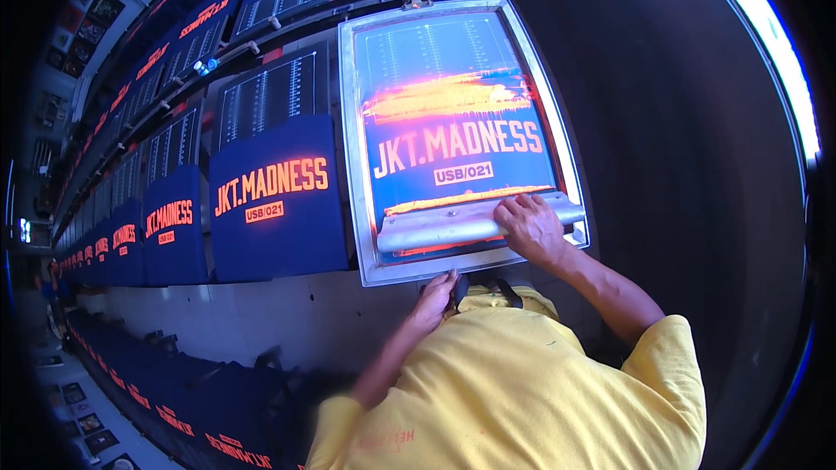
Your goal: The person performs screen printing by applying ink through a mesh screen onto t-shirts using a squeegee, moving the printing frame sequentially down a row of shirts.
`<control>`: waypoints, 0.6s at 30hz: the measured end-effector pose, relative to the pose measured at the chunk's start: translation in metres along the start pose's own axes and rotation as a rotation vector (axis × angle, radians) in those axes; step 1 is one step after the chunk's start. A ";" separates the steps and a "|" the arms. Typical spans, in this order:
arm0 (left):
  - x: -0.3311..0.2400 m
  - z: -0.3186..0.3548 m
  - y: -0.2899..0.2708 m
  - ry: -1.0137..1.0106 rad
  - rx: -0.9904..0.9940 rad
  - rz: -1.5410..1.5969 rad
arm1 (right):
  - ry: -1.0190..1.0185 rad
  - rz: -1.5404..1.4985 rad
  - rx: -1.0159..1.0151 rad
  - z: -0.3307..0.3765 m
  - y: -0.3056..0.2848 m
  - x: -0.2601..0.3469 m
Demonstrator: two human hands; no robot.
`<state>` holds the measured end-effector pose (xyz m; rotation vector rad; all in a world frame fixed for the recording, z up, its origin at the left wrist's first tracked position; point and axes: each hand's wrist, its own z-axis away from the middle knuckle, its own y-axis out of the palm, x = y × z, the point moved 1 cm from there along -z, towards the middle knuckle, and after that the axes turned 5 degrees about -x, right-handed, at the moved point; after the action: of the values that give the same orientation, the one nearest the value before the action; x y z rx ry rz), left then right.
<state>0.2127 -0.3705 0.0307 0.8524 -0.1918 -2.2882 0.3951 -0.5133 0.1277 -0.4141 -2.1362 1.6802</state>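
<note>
My right hand (529, 228) is closed over the top of a long metal-backed squeegee (435, 228), which lies across the near end of a screen printing frame (352, 148). Orange ink (453, 97) is smeared in a wide band over the far part of the mesh. A thin bead of ink runs along the squeegee's far side. Between the two, pale block lettering (457, 150) shows on the blue area. My left hand (431, 303) is closed at the frame's near edge, its fingers partly hidden. The squeegee's blade is out of sight.
To the left, a row of dark blue fabric panels (274, 239) with orange lettering lies on printing boards (268, 87) that recede into the distance. More rows stand beyond and behind at lower left. A metal clamp (416, 0) sits at the frame's far end. Dark floor (644, 122) lies right.
</note>
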 end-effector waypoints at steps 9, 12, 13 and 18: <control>-0.023 0.023 -0.014 0.440 0.133 -0.623 | 0.019 -0.001 -0.003 0.005 0.001 0.006; -0.098 0.096 0.000 0.972 -0.101 -1.248 | 0.036 -0.006 0.015 0.006 0.002 0.003; -0.124 0.107 0.008 1.130 -0.234 -1.518 | 0.042 0.005 0.023 0.005 0.001 0.004; -0.152 0.048 -0.013 1.266 -0.280 -1.807 | 0.035 0.000 0.016 0.002 -0.001 -0.003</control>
<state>0.2600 -0.2674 0.1430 2.6761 2.1023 -2.0995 0.3967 -0.5168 0.1280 -0.4357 -2.0963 1.6762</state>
